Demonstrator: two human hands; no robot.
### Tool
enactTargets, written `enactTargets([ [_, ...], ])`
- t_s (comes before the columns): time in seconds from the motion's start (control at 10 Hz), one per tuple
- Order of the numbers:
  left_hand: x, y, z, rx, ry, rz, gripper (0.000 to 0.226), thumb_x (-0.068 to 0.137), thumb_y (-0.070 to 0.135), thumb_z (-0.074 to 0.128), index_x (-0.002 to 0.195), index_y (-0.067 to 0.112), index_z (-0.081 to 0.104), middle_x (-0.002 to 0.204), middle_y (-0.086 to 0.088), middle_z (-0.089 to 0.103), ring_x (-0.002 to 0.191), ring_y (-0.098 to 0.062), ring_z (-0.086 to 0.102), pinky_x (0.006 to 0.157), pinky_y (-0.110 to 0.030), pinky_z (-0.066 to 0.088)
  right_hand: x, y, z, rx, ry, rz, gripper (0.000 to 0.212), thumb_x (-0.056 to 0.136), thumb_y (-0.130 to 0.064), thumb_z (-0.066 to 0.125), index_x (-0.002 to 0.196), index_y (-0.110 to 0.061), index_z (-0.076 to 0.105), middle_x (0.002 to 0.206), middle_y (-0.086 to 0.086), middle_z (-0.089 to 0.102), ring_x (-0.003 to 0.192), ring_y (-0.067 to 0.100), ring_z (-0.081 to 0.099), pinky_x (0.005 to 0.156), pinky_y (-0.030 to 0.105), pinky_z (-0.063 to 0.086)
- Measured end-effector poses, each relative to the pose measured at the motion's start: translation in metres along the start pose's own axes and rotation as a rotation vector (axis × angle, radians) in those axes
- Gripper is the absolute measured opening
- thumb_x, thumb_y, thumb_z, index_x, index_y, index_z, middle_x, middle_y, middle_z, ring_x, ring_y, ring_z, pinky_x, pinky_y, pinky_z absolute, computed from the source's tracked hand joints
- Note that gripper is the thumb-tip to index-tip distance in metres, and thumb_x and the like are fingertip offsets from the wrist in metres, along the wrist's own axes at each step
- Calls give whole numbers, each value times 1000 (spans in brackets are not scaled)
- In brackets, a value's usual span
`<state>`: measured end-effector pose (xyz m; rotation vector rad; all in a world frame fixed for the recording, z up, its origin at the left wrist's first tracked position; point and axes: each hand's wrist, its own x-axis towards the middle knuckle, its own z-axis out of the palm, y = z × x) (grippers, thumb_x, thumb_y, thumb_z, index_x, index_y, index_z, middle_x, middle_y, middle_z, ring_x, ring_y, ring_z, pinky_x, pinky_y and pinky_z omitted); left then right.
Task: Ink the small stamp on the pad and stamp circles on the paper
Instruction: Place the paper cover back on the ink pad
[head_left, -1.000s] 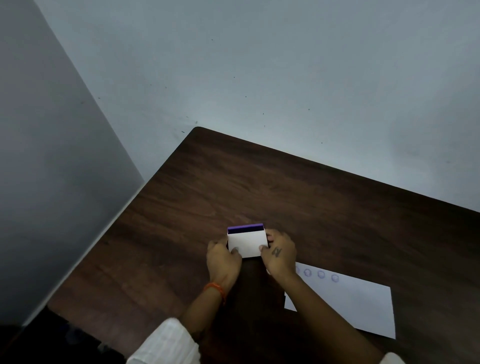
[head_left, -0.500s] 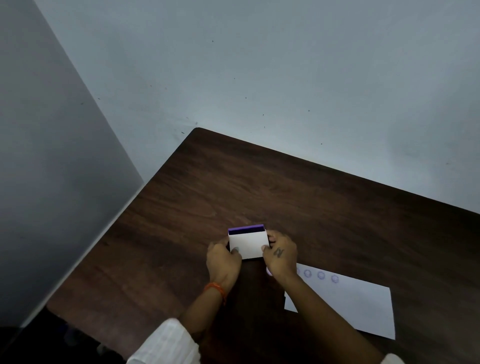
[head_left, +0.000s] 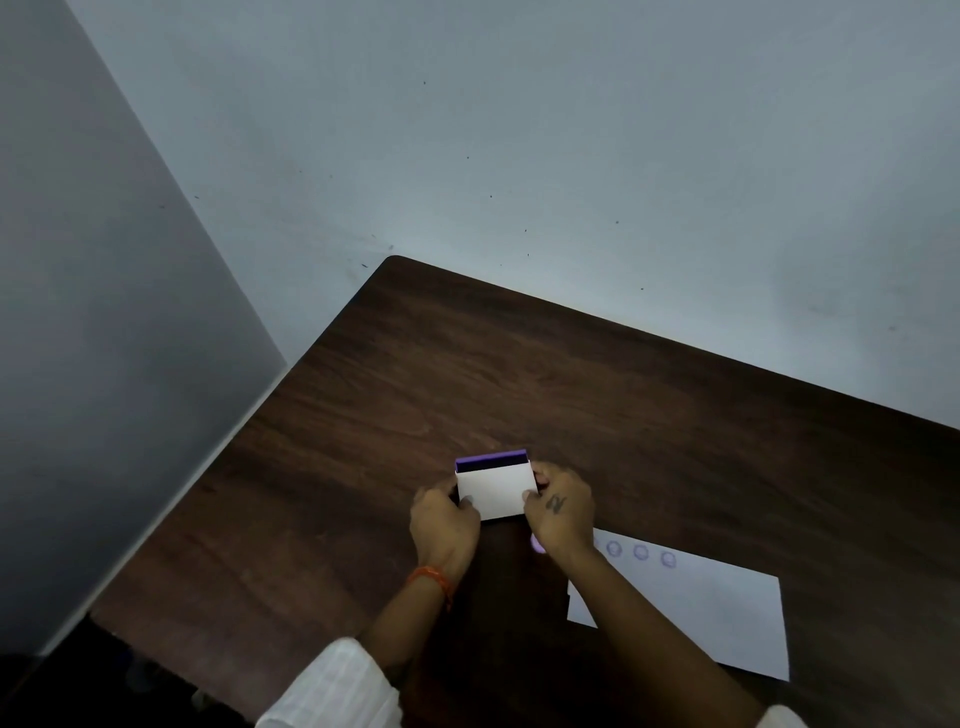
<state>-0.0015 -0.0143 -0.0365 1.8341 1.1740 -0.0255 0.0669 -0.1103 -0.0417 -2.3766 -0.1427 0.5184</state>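
Observation:
A small ink pad has a purple base (head_left: 491, 458) and a white lid (head_left: 496, 491). It sits on the dark wooden table (head_left: 519, 374), with the lid tilted so a dark strip shows under its far edge. My left hand (head_left: 441, 525) grips the pad's left side and my right hand (head_left: 563, 514) grips its right side. A lilac tip (head_left: 537, 545), probably the small stamp, pokes out under my right palm. The white paper (head_left: 727, 618) lies to the right, with a row of purple circles (head_left: 641, 552) along its far edge.
A pale wall runs behind the table and a grey panel stands to the left. The table's left edge (head_left: 218, 467) runs diagonally toward me. My right forearm crosses the paper's near left corner.

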Motion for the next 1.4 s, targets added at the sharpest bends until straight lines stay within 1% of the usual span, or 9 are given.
enactTargets([
  [0.1, 2, -1, 0, 4, 24, -2, 34, 89, 8, 55, 123, 12, 58, 129, -13, 57, 118, -26, 55, 101, -37, 45, 2, 1, -1, -19, 10, -14, 33, 86, -5, 57, 119, -11, 59, 120, 12, 64, 106, 26, 62, 93, 32, 51],
  [0.2, 4, -2, -1, 9, 46, 17, 34, 88, 8, 57, 121, 11, 59, 127, -13, 59, 116, -27, 56, 100, -36, 45, 3, 1, -2, -10, 19, -1, 35, 85, -5, 60, 119, -10, 59, 120, 11, 65, 109, 24, 60, 84, 22, 43],
  [0.5, 11, -4, -5, -8, 51, 29, 32, 86, 12, 62, 117, 9, 63, 120, -13, 66, 113, -26, 59, 97, -34, 46, 11, 2, -5, -69, 25, -21, 40, 84, -14, 64, 123, -15, 56, 114, 8, 69, 103, 21, 64, 83, 25, 48],
  [0.8, 20, -4, -7, -66, 7, -8, 30, 84, 14, 65, 114, 7, 62, 115, -17, 66, 101, -32, 66, 95, -44, 52, 14, 2, -9, -68, 13, -74, 41, 82, -15, 66, 122, -15, 57, 119, 9, 67, 108, 23, 62, 93, 33, 49],
  [1.0, 19, -3, -14, -67, 25, 30, 30, 86, 22, 63, 113, 9, 63, 114, -16, 67, 102, -32, 65, 94, -40, 52, 16, 1, -13, -108, -55, -71, 37, 86, -19, 63, 121, -13, 57, 118, 10, 66, 109, 23, 61, 92, 32, 50],
  [1.1, 19, 2, -20, 61, 123, 149, 31, 89, 29, 58, 115, 13, 60, 117, -10, 65, 107, -24, 61, 89, -35, 49, 11, -5, -16, -120, 44, -116, 38, 89, -27, 58, 123, -12, 53, 120, 12, 63, 110, 25, 59, 91, 35, 51],
  [1.2, 20, 13, -23, 214, 215, 391, 38, 91, 33, 52, 125, 16, 52, 128, -9, 57, 114, -21, 55, 93, -34, 47, 7, -15, -22, -128, 144, -191, 46, 92, -36, 48, 133, -14, 43, 134, 11, 52, 123, 26, 49, 97, 34, 45],
  [1.3, 24, 29, -25, 384, 284, 668, 54, 94, 36, 45, 142, 16, 31, 153, -10, 31, 142, -26, 26, 115, -41, 24, 7, -25, -32, -165, 196, -320, 52, 95, -40, 37, 140, -14, 30, 150, 9, 35, 141, 24, 26, 113, 34, 26],
  [1.4, 24, 58, -30, 525, 344, 891, 63, 96, 40, 34, 147, 12, 10, 158, -9, 4, 146, -27, -1, 117, -41, -3, 10, -42, -49, -287, 317, -454, 58, 97, -41, 28, 145, -13, 12, 158, 7, 10, 146, 20, -1, 117, 32, -2],
])
